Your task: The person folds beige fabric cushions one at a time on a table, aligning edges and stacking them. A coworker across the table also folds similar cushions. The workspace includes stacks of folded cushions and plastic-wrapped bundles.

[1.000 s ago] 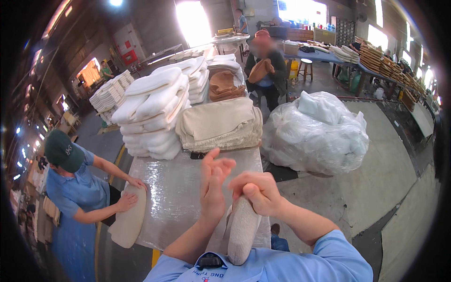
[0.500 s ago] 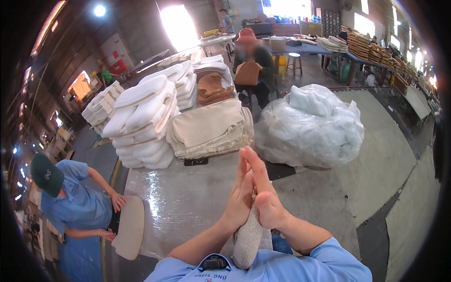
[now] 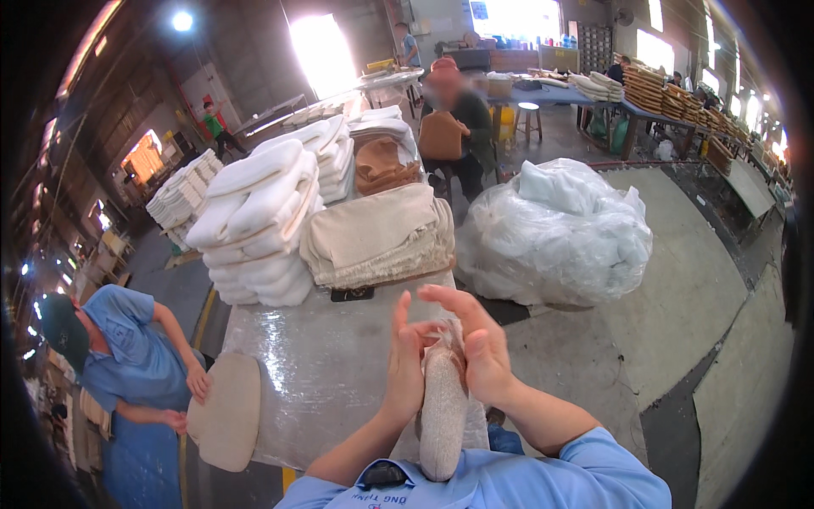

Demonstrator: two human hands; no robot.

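Observation:
A beige fabric-covered cushion (image 3: 443, 416) stands edge-on in front of my chest, between my forearms. My left hand (image 3: 409, 360) lies along the left side of its far end, fingers pointing away from me and slightly bent. My right hand (image 3: 482, 352) presses the opposite side, its fingers arching over toward the left. Between the palms, the far end of the cushion shows some thin whitish loose material; what exactly it is I cannot make out. Beyond my hands is a table covered in clear plastic (image 3: 339, 382).
Folded beige cloth (image 3: 377, 233) and stacked white pads (image 3: 254, 220) occupy the table's far side. Brown pieces (image 3: 386, 165) lie behind. A big plastic-wrapped bundle (image 3: 560, 233) is at right. At left a co-worker (image 3: 140, 348) handles a flat beige cushion (image 3: 225, 411); another person (image 3: 462, 127) sits beyond.
My palms have moved apart from nearly touching, and the fingers now bend more around the cushion's far end. The co-worker at left has leaned left, drawing the flat cushion slightly.

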